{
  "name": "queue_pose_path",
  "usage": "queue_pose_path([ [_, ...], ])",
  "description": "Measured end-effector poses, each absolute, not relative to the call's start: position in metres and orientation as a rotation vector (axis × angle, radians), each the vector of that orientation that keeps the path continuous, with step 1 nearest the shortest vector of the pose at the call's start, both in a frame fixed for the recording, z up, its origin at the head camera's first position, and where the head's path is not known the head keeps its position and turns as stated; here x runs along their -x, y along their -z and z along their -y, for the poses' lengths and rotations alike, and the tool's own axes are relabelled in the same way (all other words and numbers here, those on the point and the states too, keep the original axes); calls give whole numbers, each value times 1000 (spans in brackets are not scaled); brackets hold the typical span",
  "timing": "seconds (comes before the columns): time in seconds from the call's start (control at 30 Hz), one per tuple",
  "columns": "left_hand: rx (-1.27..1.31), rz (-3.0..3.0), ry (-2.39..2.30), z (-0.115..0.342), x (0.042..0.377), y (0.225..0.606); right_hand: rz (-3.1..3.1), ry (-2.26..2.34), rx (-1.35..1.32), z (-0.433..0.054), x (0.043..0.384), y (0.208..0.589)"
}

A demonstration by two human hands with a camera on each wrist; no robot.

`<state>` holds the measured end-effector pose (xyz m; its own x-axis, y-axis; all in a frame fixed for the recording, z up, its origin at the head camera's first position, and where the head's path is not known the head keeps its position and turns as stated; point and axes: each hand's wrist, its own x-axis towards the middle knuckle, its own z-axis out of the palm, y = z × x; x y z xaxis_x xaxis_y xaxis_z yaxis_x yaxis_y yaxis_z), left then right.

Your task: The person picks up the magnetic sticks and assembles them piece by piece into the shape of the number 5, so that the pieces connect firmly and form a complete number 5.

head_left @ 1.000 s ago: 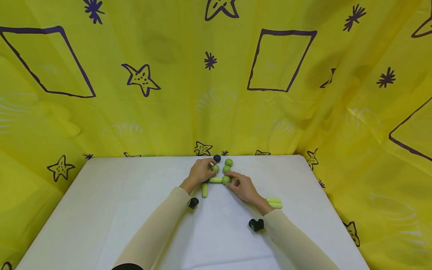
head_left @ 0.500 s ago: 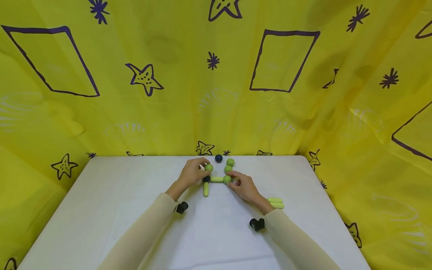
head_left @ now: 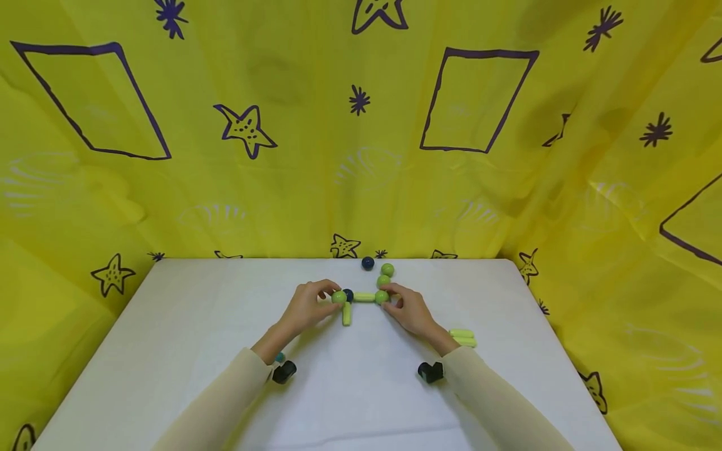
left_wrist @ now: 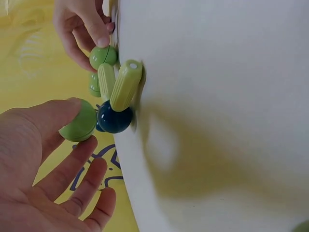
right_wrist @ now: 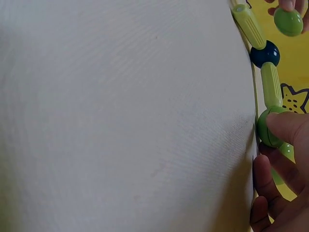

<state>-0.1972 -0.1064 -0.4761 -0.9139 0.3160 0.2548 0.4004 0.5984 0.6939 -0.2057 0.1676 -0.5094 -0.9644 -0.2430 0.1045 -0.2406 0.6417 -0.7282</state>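
My left hand [head_left: 309,307] pinches a shiny green ball [left_wrist: 80,124] between thumb and fingers, beside a dark blue ball [left_wrist: 115,117]. A gap shows between these two balls in the right wrist view. Two ribbed pale-green rods meet at the blue ball: one rod [head_left: 346,314] points toward me, the other rod [head_left: 364,297] runs right. At that second rod's far end sits another green ball [right_wrist: 271,127], which my right hand [head_left: 412,308] pinches with thumb and fingers.
Behind the right hand lie two more green balls, a nearer ball [head_left: 383,281] and a farther ball [head_left: 387,269]. A loose dark blue ball [head_left: 368,263] rests near the table's back edge. Two spare rods [head_left: 462,338] lie right; a small teal ball [head_left: 279,357] shows by the left sleeve.
My left hand has carried its green ball leftward and nearer to me, from behind the rod to the left of the joined blue ball. The right hand keeps its hold in place.
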Motion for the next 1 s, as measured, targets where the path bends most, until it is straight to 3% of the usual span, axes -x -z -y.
queue_pose_path([
  [1.0, 731, 2824, 1183, 106, 159, 496, -2838, 1276, 430, -166, 208, 509],
])
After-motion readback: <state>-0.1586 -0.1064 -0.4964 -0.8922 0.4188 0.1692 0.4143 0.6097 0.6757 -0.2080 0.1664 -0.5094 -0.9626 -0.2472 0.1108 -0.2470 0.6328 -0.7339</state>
